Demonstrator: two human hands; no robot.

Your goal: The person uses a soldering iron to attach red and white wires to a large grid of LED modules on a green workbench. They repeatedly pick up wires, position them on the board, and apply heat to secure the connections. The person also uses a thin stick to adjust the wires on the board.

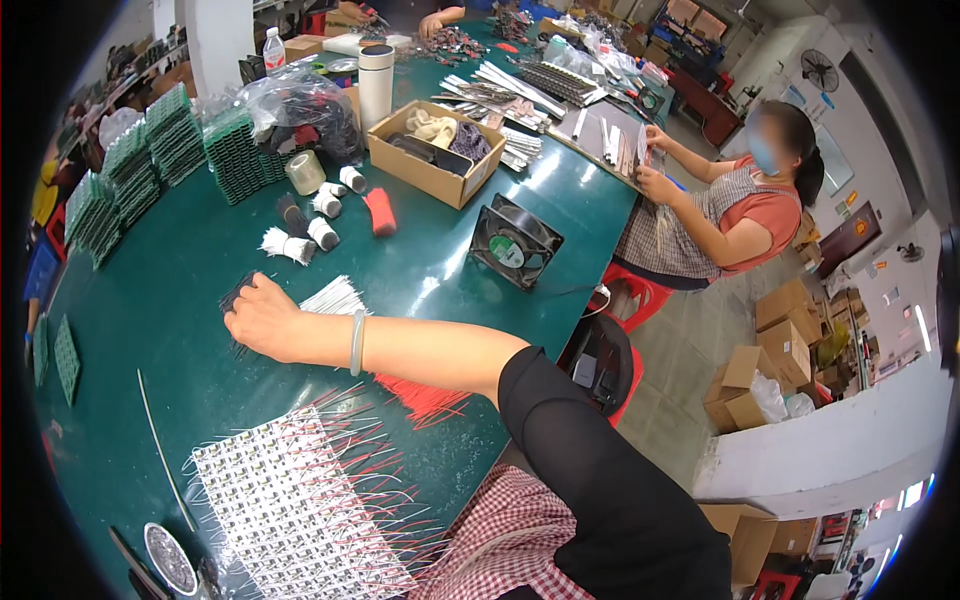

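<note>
**Your right hand point(265, 320) at the dark wires point(236, 298)**

Beyond your reach stand a small black fan point(515, 243), an open cardboard box point(425, 178), a white flask point(376, 88) and stacks of green boards point(165, 137). Your forearm point(430, 345) crosses between white wires point(335, 296) and red wires point(425, 402), partly covering both. The green tabletop point(130, 330) is glossy; at its far right edge a seated co-worker point(720, 205) handles pale strips point(615, 145), near cartons point(785, 325) on the floor. The dark wires lie loosely bunched under your curled fingers; with the fingertips hidden, you cannot tell whether they pinch. Nearest you, a white gridded panel point(285, 495) bristles with red and white leads. Your left hand is out of view, its state untold.
</note>
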